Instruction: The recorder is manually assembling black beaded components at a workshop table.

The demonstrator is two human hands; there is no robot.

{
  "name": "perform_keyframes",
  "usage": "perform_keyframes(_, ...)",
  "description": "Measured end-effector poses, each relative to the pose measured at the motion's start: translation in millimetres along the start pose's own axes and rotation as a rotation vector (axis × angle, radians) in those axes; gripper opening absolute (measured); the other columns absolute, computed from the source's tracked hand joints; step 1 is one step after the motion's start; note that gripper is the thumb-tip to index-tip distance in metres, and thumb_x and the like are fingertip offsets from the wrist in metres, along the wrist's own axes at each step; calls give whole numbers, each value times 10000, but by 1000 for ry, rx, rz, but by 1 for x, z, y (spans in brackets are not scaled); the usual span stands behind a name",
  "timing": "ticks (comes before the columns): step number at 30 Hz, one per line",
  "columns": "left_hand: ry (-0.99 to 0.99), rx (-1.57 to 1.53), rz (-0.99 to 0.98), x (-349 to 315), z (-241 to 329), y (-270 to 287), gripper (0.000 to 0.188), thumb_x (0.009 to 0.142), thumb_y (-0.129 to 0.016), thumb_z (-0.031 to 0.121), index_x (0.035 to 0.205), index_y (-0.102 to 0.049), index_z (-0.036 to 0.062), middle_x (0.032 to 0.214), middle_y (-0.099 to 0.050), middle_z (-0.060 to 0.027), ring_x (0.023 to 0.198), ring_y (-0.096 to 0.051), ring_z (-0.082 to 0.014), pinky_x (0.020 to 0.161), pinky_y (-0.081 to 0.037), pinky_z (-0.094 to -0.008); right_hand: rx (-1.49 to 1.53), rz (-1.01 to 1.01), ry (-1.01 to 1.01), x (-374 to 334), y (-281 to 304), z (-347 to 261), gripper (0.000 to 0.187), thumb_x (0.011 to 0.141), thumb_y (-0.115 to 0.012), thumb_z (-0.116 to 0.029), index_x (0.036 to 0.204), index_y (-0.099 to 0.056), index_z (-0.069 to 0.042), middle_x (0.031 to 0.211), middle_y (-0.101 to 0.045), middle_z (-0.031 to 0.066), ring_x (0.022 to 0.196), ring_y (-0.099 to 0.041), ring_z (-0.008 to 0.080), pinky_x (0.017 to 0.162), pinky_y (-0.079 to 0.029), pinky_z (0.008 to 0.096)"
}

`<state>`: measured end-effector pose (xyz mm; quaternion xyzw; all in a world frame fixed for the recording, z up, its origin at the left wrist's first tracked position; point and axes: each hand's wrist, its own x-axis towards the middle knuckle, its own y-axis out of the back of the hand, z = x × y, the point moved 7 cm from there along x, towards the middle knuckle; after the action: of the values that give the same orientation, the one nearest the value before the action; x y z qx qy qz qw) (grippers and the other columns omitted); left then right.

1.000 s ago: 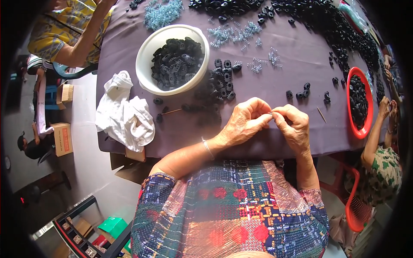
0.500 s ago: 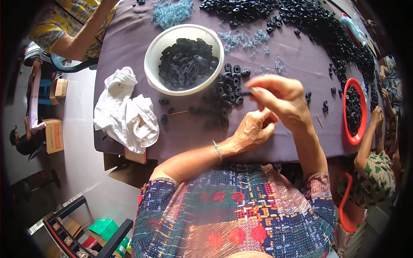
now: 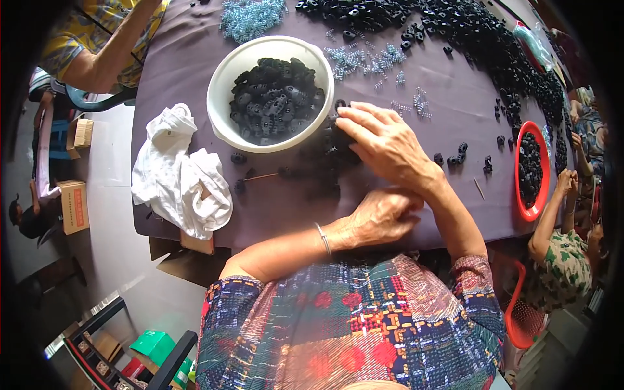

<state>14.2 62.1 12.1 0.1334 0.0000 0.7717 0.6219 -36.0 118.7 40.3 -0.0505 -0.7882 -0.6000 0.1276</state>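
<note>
My right hand (image 3: pixel 389 144) reaches across a group of small black plastic pieces (image 3: pixel 325 156) beside the white bowl (image 3: pixel 214 116). Its fingers are stretched out and together, their tips at the pieces near the bowl's right side, and they cover part of the group. Closer to me, my left hand (image 3: pixel 385 218) is curled above the purple tablecloth, just under my right wrist. Whatever its fingers hold is hidden. Inside the bowl lies a heap of similar black pieces (image 3: pixel 276 97). A thin brown stick (image 3: pixel 263 175) rests among a few loose pieces left of the group.
A crumpled white cloth (image 3: pixel 185 175) lies at the table's left edge. Clear coil springs (image 3: pixel 367 62) are scattered beyond the bowl, with a bigger pile of springs (image 3: pixel 252 18) behind. Black pieces (image 3: pixel 481 49) are heaped far right, near a red basin (image 3: pixel 522 201). Other people sit around.
My right hand has moved left and forward from above my left hand, its fingers going from pinched to stretched out over the black pieces. My left hand stays curled, slightly lower in view.
</note>
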Motion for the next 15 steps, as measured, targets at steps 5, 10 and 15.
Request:
perform_keyframes(5, -59, 68, -149, 0, 8, -9, 156, 650, -662, 112, 777, -611, 37, 772, -607, -138, 788, -608, -322, 701, -486, -419, 125, -3, -30, -35, 17, 1, 378, 757, -647, -48, 1131, -590, -45, 1258, -562, 96, 1237, -480, 287, 992, -396, 402)
perform_keyframes(10, -91, 145, -193, -2, 7, -12, 143, 650, -671, 146, 748, -618, 56, 732, -591, -137, 753, -594, -324, 680, -469, -428, 328, 93, -72, -60, 20, 5, 236, 751, -660, -9, 986, -641, -15, 1113, -638, 126, 1103, -585, 309, 947, -457, 414)
perform_keyframes(15, -103, 231, -267, -2, 7, -15, 208, 704, -702, 187, 859, -644, 59, 827, -623, -129, 798, -608, -309, 714, -486, -425, 408, 116, -47, -51, 27, 3, 270, 749, -655, -6, 1018, -630, -15, 1134, -629, 127, 1108, -574, 327, 958, -448, 423)
